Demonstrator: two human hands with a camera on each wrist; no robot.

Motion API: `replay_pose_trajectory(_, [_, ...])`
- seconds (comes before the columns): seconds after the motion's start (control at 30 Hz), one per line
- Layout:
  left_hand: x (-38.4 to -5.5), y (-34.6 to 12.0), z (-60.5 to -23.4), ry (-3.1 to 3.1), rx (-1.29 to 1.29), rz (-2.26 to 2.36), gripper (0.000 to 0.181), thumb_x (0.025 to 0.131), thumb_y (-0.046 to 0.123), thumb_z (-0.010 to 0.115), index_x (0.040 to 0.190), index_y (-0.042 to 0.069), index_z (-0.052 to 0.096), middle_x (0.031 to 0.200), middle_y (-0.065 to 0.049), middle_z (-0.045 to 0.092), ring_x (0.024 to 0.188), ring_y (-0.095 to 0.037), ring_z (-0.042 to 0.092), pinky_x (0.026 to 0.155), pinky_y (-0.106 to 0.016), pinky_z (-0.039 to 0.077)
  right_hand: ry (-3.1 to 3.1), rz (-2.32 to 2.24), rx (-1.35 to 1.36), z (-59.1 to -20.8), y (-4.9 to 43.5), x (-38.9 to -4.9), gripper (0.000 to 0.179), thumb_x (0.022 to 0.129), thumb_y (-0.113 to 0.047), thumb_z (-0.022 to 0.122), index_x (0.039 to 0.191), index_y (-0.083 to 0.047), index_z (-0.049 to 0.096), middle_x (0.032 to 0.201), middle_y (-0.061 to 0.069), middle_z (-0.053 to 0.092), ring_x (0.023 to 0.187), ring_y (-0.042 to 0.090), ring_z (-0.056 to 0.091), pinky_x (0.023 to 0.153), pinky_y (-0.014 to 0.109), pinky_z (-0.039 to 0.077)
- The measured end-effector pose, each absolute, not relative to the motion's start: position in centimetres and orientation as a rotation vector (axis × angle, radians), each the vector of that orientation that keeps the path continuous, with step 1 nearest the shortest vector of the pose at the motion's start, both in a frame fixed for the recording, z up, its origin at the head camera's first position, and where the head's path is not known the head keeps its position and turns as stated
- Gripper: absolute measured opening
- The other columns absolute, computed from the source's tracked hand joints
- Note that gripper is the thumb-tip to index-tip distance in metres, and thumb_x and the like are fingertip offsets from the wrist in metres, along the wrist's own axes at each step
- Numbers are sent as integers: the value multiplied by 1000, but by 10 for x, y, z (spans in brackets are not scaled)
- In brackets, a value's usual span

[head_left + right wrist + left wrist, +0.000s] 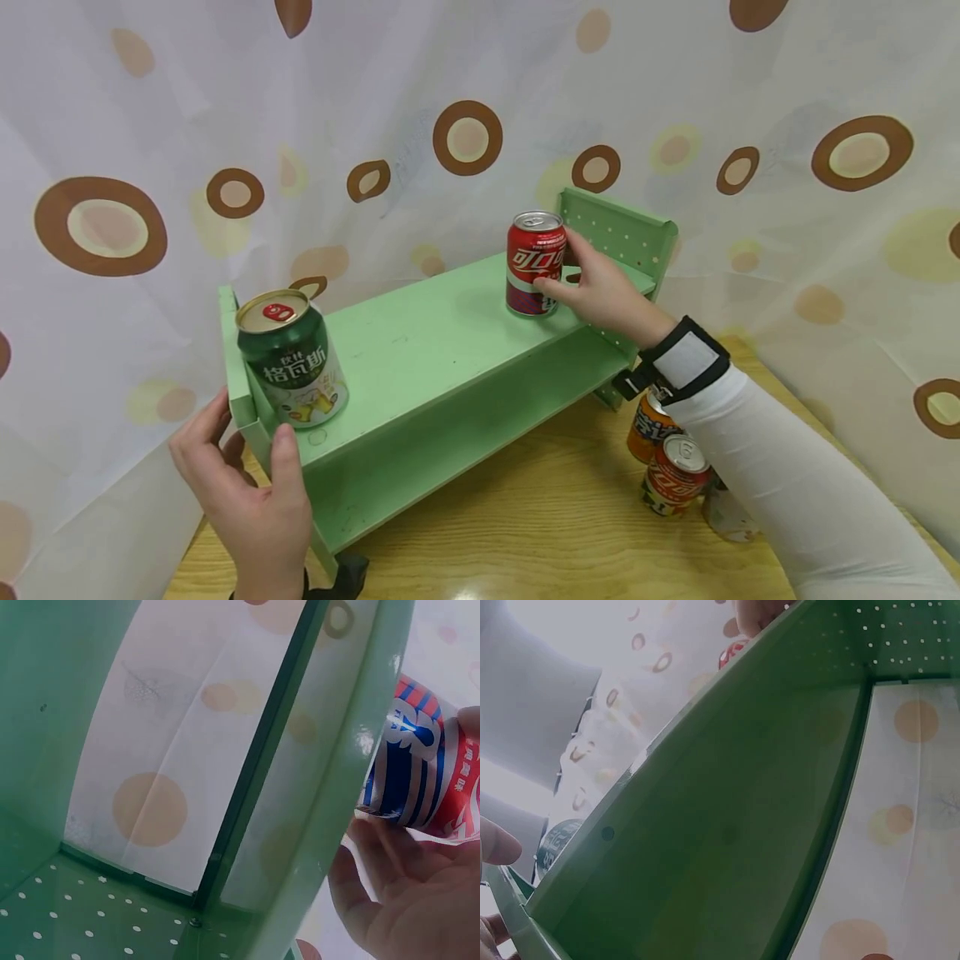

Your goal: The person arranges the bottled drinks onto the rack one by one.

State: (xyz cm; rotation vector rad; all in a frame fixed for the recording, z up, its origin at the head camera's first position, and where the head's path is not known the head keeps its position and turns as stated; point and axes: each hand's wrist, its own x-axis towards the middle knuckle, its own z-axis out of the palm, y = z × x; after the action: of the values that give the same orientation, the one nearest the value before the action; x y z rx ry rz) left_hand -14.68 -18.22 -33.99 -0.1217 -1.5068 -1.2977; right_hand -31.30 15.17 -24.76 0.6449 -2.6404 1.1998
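A red cola can (pixel 535 265) stands upright near the right end of the top board of a green two-tier shelf (pixel 420 333). My right hand (pixel 600 287) grips this can from the right, thumb across its front. In the right wrist view, the blue-striped side of the cola can (pixel 409 757) shows above the fingers. A green and white can (pixel 294 358) with a gold top stands at the shelf's left end. My left hand (pixel 243 492) holds the left end panel (pixel 238 383), its thumb in front, just below the green can, and its fingers on the outer side.
To the right, below my right forearm, several cans stand on the wooden table (pixel 510 508): an orange can (pixel 648 429), a red can (pixel 675 479) and a pale can (pixel 727 512) partly hidden by the sleeve. A patterned sheet (pixel 405 75) hangs behind the shelf.
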Motion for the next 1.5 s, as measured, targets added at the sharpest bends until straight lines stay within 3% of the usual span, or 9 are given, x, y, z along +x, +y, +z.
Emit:
replay_pose_trajectory(0.27, [-146,-182,-340,-1505,-123,-1288,56,84,-7,58,139,-8,49,135,2,44,130,-19,45,95,-21,42,-2658,1197,619,-255,153,-311,76,97,-23,70,158,-4,29,148,20,50,137,37,50,114,53,44])
replay_pose_trajectory(0.67, [-147,-181,-339,-1486,-125,-1301,56,83,-8,59,138,-6,50,134,1,45,130,-19,45,94,-20,42,-2651,1196,582,-257,151,-307,75,98,-28,70,159,-6,30,150,19,48,136,38,52,109,55,48])
replay_pose_trajectory(1.5, [-150,-182,-340,-1472,-138,-1296,55,84,-6,59,138,-8,49,135,0,45,130,-20,45,94,-22,44,-2589,1284,681,-264,129,-302,71,97,-21,71,156,-6,35,148,17,50,131,37,57,101,50,55])
